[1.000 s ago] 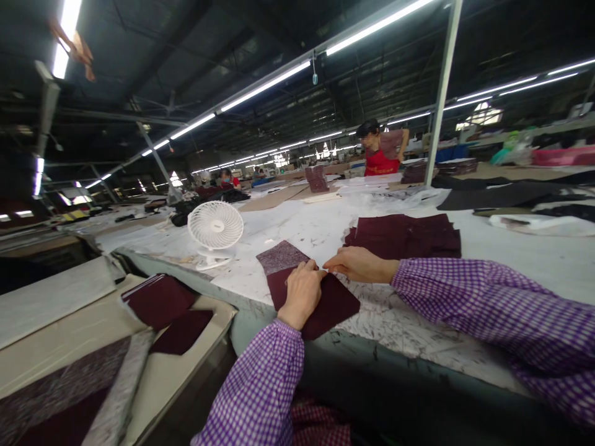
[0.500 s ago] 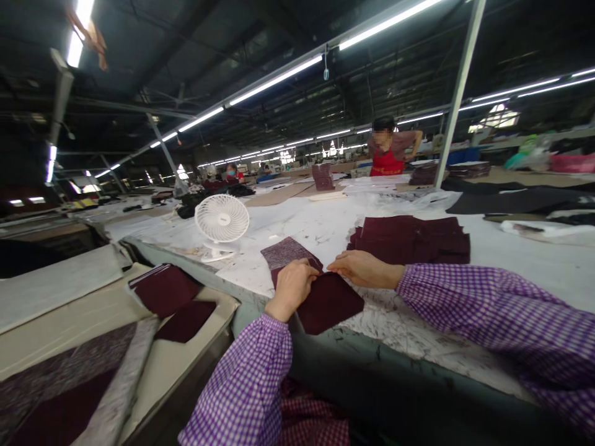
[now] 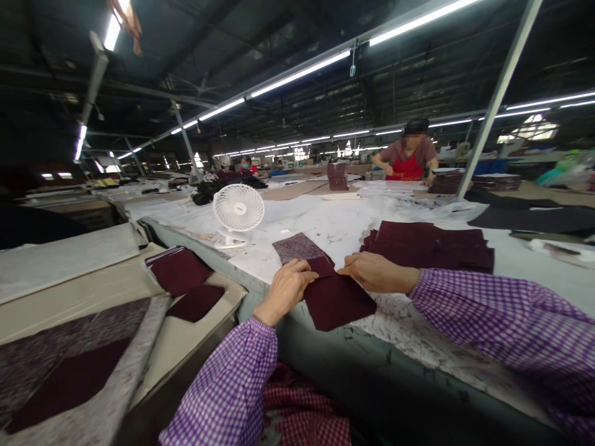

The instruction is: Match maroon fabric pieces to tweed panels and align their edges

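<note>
A dark maroon fabric piece (image 3: 339, 302) lies at the table's near edge, one corner jutting over it. My left hand (image 3: 287, 286) pinches its upper left edge between thumb and fingers. At the upper right edge, the fingertips of my right hand (image 3: 372, 271) are pressed together on the same piece. Just beyond my hands is a speckled grey-purple fabric piece (image 3: 297, 246), partly under maroon cloth. A wide pile of maroon fabric pieces (image 3: 432, 243) sits behind my right hand.
A white fan (image 3: 238, 209) stands on the white-covered table (image 3: 297, 217). On a lower surface at left lie a maroon fabric stack (image 3: 179, 272) and a speckled board (image 3: 134, 347). Across the table a co-worker in a red apron (image 3: 406, 164) handles fabric beside a pole (image 3: 502, 93).
The view has swung left, so things sit further right. My hands have drawn slightly apart, uncovering more of the maroon piece's top edge. The co-worker's arms have come down to the table.
</note>
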A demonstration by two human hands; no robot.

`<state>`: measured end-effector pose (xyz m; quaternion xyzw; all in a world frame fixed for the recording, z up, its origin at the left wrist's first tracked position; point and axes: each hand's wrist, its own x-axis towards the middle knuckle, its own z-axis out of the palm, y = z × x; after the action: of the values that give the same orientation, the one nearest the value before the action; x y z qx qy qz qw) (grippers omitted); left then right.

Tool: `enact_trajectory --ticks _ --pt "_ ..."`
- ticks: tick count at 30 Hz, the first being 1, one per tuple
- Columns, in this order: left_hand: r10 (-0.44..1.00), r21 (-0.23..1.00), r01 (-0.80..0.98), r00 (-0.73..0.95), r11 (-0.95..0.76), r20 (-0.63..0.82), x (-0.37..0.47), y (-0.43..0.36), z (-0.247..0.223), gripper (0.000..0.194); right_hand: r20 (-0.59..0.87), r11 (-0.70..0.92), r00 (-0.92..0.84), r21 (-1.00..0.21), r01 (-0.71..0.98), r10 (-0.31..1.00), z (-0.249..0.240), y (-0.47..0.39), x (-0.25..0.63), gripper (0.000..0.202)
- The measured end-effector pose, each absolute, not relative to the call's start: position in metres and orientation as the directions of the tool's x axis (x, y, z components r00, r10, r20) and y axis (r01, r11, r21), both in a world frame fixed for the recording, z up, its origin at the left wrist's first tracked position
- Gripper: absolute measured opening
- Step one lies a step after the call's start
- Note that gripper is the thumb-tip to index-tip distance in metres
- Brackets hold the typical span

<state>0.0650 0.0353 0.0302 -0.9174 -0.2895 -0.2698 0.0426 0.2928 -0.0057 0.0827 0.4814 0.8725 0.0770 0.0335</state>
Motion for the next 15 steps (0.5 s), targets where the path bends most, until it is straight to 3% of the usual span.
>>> enact_trajectory --ticks 10,15 --pt "0.546 0.194 0.539 0.634 -0.82 0.547 0.061 0.038 0.027 0.027 -0.139 0.572 -0.559 0.311 0.759 0.817 0.095 0.0 0.267 0.048" --pt "0.585 0.361 0.463 0.587 -0.809 0.56 0.055 0.041 0.025 0.024 -0.168 0.618 -0.6 0.332 0.713 0.782 0.1 0.005 0.257 0.058"
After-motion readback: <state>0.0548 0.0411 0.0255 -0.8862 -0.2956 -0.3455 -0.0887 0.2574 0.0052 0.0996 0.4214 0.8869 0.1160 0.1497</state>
